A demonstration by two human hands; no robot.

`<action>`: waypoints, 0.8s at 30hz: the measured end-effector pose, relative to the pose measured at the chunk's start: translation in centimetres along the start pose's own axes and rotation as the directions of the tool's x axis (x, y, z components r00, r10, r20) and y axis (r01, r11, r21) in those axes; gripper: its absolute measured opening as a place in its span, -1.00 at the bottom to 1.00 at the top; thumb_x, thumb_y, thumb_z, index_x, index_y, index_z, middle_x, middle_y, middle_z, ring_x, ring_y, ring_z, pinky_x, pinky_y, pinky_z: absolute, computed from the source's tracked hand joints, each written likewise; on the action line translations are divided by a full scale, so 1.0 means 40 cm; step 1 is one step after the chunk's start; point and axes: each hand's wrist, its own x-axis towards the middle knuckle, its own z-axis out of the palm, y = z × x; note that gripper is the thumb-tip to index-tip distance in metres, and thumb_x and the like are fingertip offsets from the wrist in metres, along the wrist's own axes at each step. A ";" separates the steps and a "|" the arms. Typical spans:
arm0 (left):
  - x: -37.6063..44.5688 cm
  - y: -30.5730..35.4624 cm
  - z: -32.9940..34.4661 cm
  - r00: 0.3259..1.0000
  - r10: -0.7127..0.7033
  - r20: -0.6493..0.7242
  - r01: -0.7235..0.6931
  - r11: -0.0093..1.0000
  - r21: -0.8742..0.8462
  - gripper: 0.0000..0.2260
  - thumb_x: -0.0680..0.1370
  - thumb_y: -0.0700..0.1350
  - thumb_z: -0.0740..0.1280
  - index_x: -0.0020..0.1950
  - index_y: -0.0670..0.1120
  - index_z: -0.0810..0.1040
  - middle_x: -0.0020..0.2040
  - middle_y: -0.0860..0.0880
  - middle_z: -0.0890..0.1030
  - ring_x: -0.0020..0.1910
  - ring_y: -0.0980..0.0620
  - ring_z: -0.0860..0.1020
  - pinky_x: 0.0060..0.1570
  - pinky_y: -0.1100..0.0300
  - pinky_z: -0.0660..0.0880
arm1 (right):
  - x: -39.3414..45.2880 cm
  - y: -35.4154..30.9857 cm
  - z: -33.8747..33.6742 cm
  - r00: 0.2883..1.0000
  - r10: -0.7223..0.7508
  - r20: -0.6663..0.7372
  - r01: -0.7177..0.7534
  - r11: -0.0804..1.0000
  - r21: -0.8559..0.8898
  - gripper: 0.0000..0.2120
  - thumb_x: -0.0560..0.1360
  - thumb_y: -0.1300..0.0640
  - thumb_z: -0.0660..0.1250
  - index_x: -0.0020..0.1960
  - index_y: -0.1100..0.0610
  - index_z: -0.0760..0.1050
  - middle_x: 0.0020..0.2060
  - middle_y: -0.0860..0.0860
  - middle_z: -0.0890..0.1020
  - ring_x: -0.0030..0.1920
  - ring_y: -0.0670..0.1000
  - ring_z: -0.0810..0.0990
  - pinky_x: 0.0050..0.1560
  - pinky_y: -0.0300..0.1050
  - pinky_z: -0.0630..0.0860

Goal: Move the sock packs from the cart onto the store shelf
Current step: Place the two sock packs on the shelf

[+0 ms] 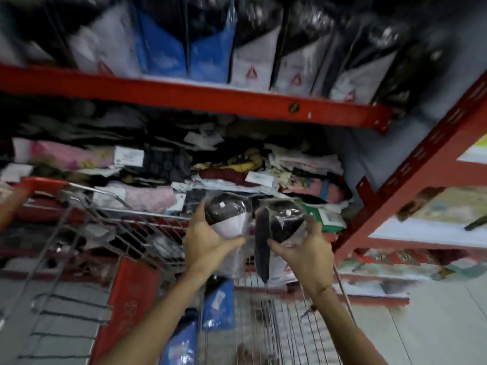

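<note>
Blue packs (218, 302) left in cart (263, 325) w/ wire sides. Above that, left hand (208, 246) clamped on black/white pack (229, 219), right hand (303, 255) wrapped round black pack (284, 225), both over cart, short of shelf. Slick plastic, prob could slip. Mid shelf (184, 94) crammed, so stuff might slide off when shoved in.

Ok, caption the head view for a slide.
Left hand and right hand each lift a sock pack above the cart.
</note>
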 end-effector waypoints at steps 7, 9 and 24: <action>0.156 0.222 -0.183 0.943 0.188 -0.274 -0.216 0.973 -0.077 0.08 0.08 0.21 0.56 0.52 -0.04 0.22 0.41 -0.09 0.46 0.36 -0.11 0.44 0.27 -0.04 0.47 | 0.125 -0.275 -0.128 0.934 -0.205 -0.291 0.251 0.960 0.128 -0.14 0.14 -0.20 0.57 0.31 0.06 0.30 0.11 0.05 0.62 0.00 0.09 0.62 -0.15 -0.19 0.42; 0.203 0.282 -0.220 0.901 0.217 -0.374 -0.269 0.959 -0.091 0.01 0.12 0.14 0.60 0.49 -0.04 0.26 0.37 -0.09 0.49 0.31 -0.11 0.48 0.22 0.10 0.46 | 0.170 -0.344 -0.157 0.909 -0.237 -0.344 0.303 0.941 0.153 -0.16 0.16 -0.20 0.57 0.29 0.04 0.29 0.10 0.06 0.62 0.03 0.12 0.62 -0.16 -0.15 0.46; 0.468 0.561 -0.130 0.749 0.363 -0.554 -0.495 0.862 -0.105 -0.09 0.24 0.07 0.59 0.47 -0.13 0.25 0.40 -0.10 0.43 0.35 -0.09 0.42 0.24 0.05 0.42 | 0.491 -0.519 -0.185 0.802 -0.185 -0.567 0.385 0.887 0.254 -0.13 0.33 -0.09 0.53 0.44 0.22 0.17 0.34 0.17 0.44 0.29 0.20 0.47 0.20 0.08 0.49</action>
